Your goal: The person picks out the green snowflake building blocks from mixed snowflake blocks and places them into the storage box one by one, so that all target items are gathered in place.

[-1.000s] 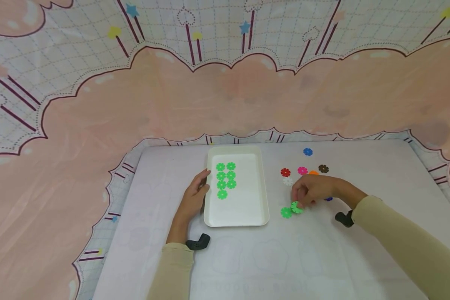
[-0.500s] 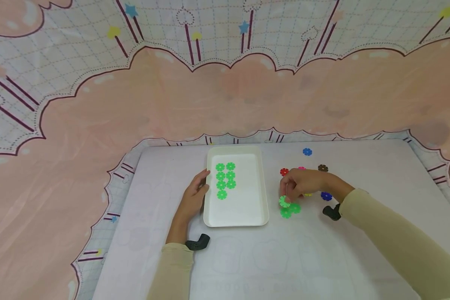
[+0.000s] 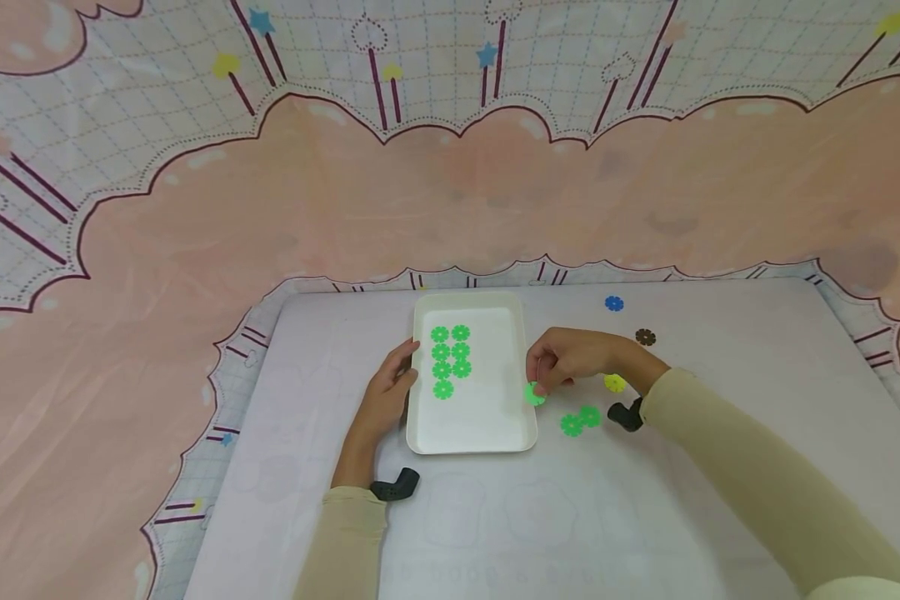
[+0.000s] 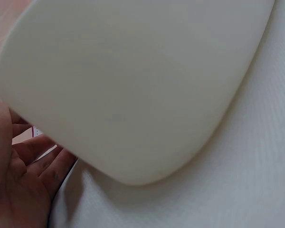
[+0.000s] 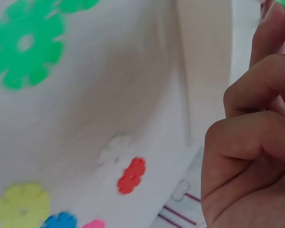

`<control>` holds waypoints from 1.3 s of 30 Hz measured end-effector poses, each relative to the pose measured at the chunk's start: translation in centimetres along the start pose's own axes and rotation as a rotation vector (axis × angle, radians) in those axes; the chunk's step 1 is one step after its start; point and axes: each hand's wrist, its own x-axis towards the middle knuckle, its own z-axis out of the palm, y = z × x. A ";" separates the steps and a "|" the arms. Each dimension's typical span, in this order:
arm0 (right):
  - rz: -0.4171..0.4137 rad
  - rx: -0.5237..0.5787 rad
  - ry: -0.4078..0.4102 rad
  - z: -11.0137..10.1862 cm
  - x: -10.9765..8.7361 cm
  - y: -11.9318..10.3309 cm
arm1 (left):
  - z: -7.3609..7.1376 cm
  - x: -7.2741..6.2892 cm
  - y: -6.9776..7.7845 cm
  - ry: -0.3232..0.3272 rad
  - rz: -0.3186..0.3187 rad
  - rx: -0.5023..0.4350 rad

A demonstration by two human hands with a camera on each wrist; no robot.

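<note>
The white tray (image 3: 495,417) lies on the table with several green snowflake discs (image 3: 441,369) set in two columns on its left half. At its left edge rests my left hand (image 3: 384,396), thumb and fingers touching the side; the left wrist view shows the loosely bent fingers (image 4: 50,166) against the tray wall (image 4: 133,95). My right hand (image 3: 573,354) pinches another green snowflake disc (image 3: 534,396) between thumb and index finger, over the tray's right rim. Two more green snowflake discs (image 3: 580,421) lie touching or overlapping on the table, right of the tray.
Beyond the right hand lie a blue disc (image 3: 614,303) and a brown one (image 3: 646,337); a yellow disc (image 3: 614,382) shows beneath the wrist. Red (image 5: 132,175), white (image 5: 115,154) and pink (image 5: 94,223) discs appear in the right wrist view. A patterned cloth (image 3: 450,192) hangs behind the table.
My right hand has lifted one green snowflake disc from beside the others and carried it left to the tray's right rim. The left hand and the tray have stayed put.
</note>
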 end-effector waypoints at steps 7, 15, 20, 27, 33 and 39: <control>-0.027 0.016 -0.004 0.1 1.4 -1.2 | 0.0 -0.1 0.1 0.006 -0.011 0.013; -0.037 0.028 0.021 0.6 2.8 -2.4 | 0.0 -0.1 0.2 0.006 -0.021 0.003; -0.048 0.061 0.039 1.2 3.9 -2.8 | 0.0 0.0 0.1 -0.001 -0.012 -0.003; -0.079 0.107 0.066 2.1 5.3 -3.0 | 0.0 0.0 0.0 -0.005 -0.007 0.008; -0.084 0.147 0.080 2.8 6.5 -3.4 | 0.0 -0.1 0.1 -0.001 -0.005 0.012; -0.064 0.165 0.109 3.4 7.5 -3.7 | 0.0 -0.8 2.2 -0.014 -0.031 0.005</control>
